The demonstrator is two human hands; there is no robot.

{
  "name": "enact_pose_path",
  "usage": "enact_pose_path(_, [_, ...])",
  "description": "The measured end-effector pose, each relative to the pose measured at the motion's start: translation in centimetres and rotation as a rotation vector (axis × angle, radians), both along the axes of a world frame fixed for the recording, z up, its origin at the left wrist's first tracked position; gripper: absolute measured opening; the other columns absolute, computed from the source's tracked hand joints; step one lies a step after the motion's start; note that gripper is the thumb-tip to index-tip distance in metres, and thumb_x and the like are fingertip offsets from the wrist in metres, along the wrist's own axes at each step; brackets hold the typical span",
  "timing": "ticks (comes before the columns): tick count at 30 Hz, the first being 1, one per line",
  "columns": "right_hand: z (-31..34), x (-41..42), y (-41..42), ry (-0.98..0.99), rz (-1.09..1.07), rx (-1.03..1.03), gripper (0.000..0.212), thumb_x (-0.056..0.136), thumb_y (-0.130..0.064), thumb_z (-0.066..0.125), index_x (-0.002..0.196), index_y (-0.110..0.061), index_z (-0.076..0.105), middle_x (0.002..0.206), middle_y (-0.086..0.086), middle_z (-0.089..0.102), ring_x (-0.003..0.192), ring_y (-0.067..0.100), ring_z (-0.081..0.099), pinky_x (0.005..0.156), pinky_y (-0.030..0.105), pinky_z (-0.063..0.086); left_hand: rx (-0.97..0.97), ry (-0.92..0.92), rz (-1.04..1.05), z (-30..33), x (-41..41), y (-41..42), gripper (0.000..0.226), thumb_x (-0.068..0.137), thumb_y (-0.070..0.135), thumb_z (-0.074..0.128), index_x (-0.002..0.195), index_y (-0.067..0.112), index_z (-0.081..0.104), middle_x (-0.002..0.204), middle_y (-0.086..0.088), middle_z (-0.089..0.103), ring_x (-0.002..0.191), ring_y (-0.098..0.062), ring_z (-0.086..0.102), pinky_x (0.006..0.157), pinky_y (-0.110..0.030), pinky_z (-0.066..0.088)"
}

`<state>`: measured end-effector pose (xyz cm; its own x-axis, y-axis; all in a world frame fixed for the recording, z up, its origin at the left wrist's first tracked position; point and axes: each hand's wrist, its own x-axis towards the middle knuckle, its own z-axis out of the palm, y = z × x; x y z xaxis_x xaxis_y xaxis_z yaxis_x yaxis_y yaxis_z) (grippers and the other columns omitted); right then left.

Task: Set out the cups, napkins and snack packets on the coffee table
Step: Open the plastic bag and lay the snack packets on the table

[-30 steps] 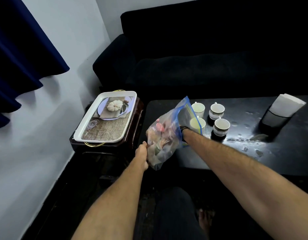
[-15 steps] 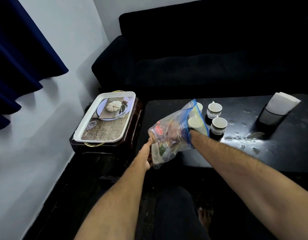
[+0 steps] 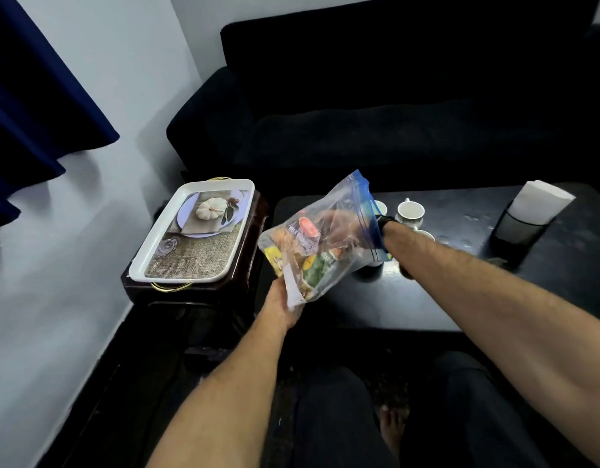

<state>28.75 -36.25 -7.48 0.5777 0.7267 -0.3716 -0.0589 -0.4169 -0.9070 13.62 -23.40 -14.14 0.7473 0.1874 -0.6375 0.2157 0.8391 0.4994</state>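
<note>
A clear zip bag with a blue seal [image 3: 320,246] hangs tilted above the left end of the black coffee table [image 3: 393,298], with several colourful snack packets inside. My left hand [image 3: 281,303] grips its bottom corner. My right hand [image 3: 342,228] is inside the bag through its mouth and shows only as a blur through the plastic. Small white cups stand on the table behind the bag: one in full view [image 3: 410,212], two partly hidden [image 3: 380,207] [image 3: 426,235]. White napkins [image 3: 541,200] stand in a dark holder [image 3: 518,233] at the right.
A white tray with a pumpkin picture [image 3: 138,274] rests on a dark side table [image 3: 253,244] to the left. A black sofa [image 3: 393,113] runs behind the coffee table. Blue curtain [image 3: 28,96] and wall on the left. My legs are below.
The bag has risen and tipped its mouth to the right. My right hand has gone deeper into it. My left hand has shifted up under the bag's bottom.
</note>
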Motion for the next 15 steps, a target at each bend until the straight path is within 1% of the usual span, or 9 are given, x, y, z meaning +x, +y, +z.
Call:
enact_pose_path(2, [1.1, 0.0, 0.1, -0.207, 0.014, -0.085, 0.021, 0.071, -0.008, 0.076, 0.089, -0.016, 0.073, 0.099, 0.018, 0.072, 0.086, 0.030, 0.066, 0.085, 0.053, 0.054, 0.039, -0.036, 0.028, 0.3, 0.2, 0.3, 0.043, 0.106, 0.026, 0.038, 0.141, 0.004, 0.051, 0.119, -0.017, 0.065, 0.098, -0.032, 0.066, 0.073, -0.043, 0.058])
enact_pose_path(3, [1.7, 0.2, 0.0, -0.227, 0.025, -0.071, 0.020, 0.070, -0.005, 0.076, 0.087, -0.015, 0.073, 0.092, 0.015, 0.071, 0.082, 0.029, 0.064, 0.079, 0.050, 0.054, 0.089, -0.048, 0.062, 0.4, 0.4, 0.7, 0.044, 0.106, 0.027, 0.040, 0.143, 0.004, 0.049, 0.123, -0.018, 0.063, 0.098, -0.032, 0.064, 0.076, -0.045, 0.057])
enact_pose_path(6, [2.6, 1.1, -0.8, -0.148, -0.058, 0.041, 0.035, 0.080, 0.006, 0.071, 0.113, 0.005, 0.061, 0.094, 0.014, 0.065, 0.082, 0.026, 0.064, 0.070, 0.037, 0.057, 0.138, -0.083, 0.157, 1.0, 0.2, 2.1, 0.048, 0.106, 0.029, 0.042, 0.147, 0.005, 0.045, 0.140, -0.021, 0.055, 0.101, -0.035, 0.062, 0.084, -0.048, 0.053])
enact_pose_path(7, [2.7, 1.4, -1.3, -0.115, -0.139, 0.099, 0.033, 0.081, 0.009, 0.068, 0.113, 0.005, 0.060, 0.092, 0.012, 0.065, 0.078, 0.023, 0.065, 0.062, 0.034, 0.058, 0.138, -0.095, 0.186, 1.3, 0.0, 2.7, 0.048, 0.106, 0.029, 0.042, 0.148, 0.006, 0.044, 0.144, -0.021, 0.052, 0.107, -0.037, 0.061, 0.086, -0.048, 0.053])
enact_pose_path(9, [3.0, 1.9, -2.2, -0.069, -0.274, 0.195, 0.028, 0.083, 0.011, 0.064, 0.102, -0.010, 0.063, 0.086, 0.008, 0.065, 0.070, 0.021, 0.064, 0.056, 0.032, 0.056, 0.137, -0.115, 0.264, 2.0, -0.5, 3.8, 0.047, 0.106, 0.027, 0.042, 0.149, 0.007, 0.043, 0.146, -0.020, 0.050, 0.115, -0.037, 0.058, 0.085, -0.048, 0.055])
enact_pose_path(11, [3.2, 2.2, -3.2, -0.047, -0.387, 0.242, 0.033, 0.080, 0.012, 0.065, 0.095, -0.017, 0.060, 0.083, 0.008, 0.062, 0.065, 0.021, 0.061, 0.055, 0.032, 0.054, 0.139, -0.124, 0.337, 2.7, -1.1, 4.8, 0.047, 0.106, 0.027, 0.043, 0.149, 0.009, 0.043, 0.144, -0.019, 0.052, 0.106, -0.035, 0.062, 0.078, -0.048, 0.059])
enact_pose_path(13, [3.0, 2.2, -4.1, -0.027, -0.535, 0.289, 0.039, 0.075, 0.006, 0.075, 0.103, -0.018, 0.060, 0.088, 0.006, 0.065, 0.061, 0.016, 0.065, 0.046, 0.031, 0.055, 0.122, -0.107, 0.355, 3.3, -1.8, 5.8, 0.048, 0.105, 0.031, 0.043, 0.148, 0.008, 0.044, 0.145, -0.018, 0.052, 0.112, -0.037, 0.061, 0.093, -0.052, 0.051])
enact_pose_path(14, [2.8, 2.3, -4.4, -0.026, -0.616, 0.304, 0.043, 0.074, 0.002, 0.078, 0.108, -0.017, 0.059, 0.094, 0.007, 0.067, 0.066, 0.017, 0.067, 0.046, 0.034, 0.057, 0.107, -0.084, 0.354, 3.6, -2.2, 6.3, 0.050, 0.105, 0.033, 0.043, 0.147, 0.007, 0.045, 0.145, -0.018, 0.052, 0.121, -0.038, 0.058, 0.102, -0.053, 0.045])
enact_pose_path(15, [2.5, 2.3, -4.6, -0.040, -0.695, 0.297, 0.046, 0.073, 0.000, 0.080, 0.111, -0.016, 0.059, 0.101, 0.008, 0.068, 0.076, 0.022, 0.070, 0.053, 0.041, 0.060, 0.104, -0.064, 0.354, 3.8, -2.5, 6.8, 0.051, 0.105, 0.035, 0.043, 0.146, 0.006, 0.046, 0.145, -0.018, 0.052, 0.125, -0.036, 0.055, 0.105, -0.052, 0.043])
